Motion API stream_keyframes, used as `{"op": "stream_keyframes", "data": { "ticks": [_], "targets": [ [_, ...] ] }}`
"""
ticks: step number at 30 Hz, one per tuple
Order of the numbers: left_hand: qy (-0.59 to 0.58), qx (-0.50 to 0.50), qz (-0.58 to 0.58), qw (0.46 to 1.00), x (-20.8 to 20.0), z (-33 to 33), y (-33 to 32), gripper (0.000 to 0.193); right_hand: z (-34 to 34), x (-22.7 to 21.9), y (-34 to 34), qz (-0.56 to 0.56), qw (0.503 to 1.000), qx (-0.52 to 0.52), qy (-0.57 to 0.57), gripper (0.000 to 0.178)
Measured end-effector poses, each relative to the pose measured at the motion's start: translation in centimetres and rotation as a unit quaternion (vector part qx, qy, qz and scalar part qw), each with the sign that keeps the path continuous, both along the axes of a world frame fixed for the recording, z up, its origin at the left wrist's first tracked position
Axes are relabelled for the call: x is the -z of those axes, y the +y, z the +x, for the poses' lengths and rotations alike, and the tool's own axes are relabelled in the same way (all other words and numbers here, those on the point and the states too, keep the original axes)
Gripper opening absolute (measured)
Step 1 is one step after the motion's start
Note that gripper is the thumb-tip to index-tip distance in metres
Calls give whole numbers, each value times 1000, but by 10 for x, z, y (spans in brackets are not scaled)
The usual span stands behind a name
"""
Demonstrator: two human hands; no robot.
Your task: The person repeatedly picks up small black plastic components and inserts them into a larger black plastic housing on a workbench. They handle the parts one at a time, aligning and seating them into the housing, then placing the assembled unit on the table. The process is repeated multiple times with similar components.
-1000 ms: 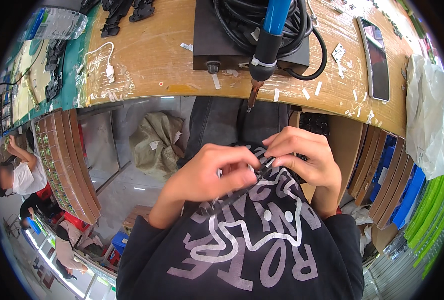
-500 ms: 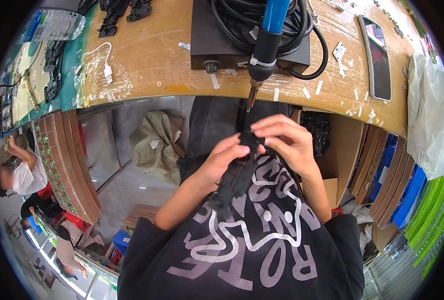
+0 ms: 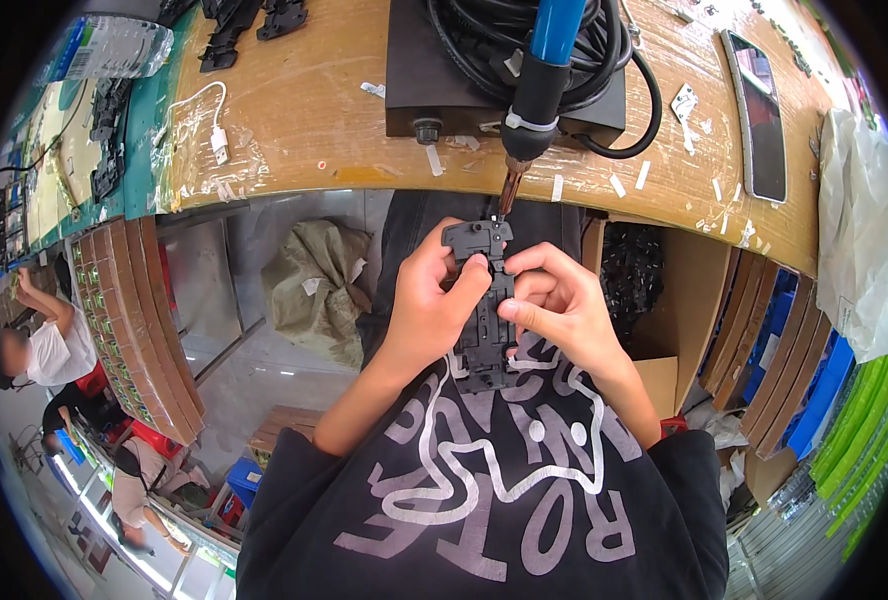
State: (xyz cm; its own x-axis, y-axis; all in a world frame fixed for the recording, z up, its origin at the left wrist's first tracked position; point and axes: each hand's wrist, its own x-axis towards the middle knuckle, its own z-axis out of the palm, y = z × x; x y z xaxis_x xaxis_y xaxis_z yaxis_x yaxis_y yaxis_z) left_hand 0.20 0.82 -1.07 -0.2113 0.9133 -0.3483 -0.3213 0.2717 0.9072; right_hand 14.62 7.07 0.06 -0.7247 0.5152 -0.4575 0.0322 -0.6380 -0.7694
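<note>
Now, left hand: the left hand [image 3: 429,310] is closed around the left side of a long black plastic part [image 3: 484,305], its thumb pressed across the part's upper face.
Right hand: the right hand [image 3: 564,305] grips the right side of the same part, fingers curled behind it and thumb laid on the front; the two hands sit close together with the part between them.
Black plastic part: held upright in front of the person's chest, just below the near edge of the wooden worktop [image 3: 304,110], its top end touching or almost touching the tip of the soldering iron [image 3: 534,80].
Soldering iron: blue handle and dark collar, lying over the near edge of the worktop and pointing down toward the part.
Black box: a flat black box [image 3: 444,90] with a small knob on its front stands at the near edge, with coils of black cable [image 3: 614,70] on top.
Phone: a dark phone [image 3: 759,115] lies near the right end of the worktop.
White cable: a white cable [image 3: 209,125] lies toward the left end, by a water bottle [image 3: 114,45] at the far left corner.
Cardboard box: an open cardboard box [image 3: 679,300] of dark pieces stands under the worktop, right of the hands.
</note>
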Motion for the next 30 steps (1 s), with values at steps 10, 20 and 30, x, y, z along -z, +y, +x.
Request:
{"op": "stream_keyframes", "data": {
  "ticks": [10, 20, 30],
  "targets": [
    [-5, -16, 7, 1000, -5, 2, 4, 6, 2, -3, 0, 14, 1000, 9, -4, 26],
    [-8, -2, 11, 1000, -4, 1, 3, 16, 1, -6, 0, 9, 1000, 21, 5, 25],
    [-1, -10, 2, 1000, -4, 2, 3, 17, 1, -4, 2, 10, 1000, 19, 2, 24]
  ]
}}
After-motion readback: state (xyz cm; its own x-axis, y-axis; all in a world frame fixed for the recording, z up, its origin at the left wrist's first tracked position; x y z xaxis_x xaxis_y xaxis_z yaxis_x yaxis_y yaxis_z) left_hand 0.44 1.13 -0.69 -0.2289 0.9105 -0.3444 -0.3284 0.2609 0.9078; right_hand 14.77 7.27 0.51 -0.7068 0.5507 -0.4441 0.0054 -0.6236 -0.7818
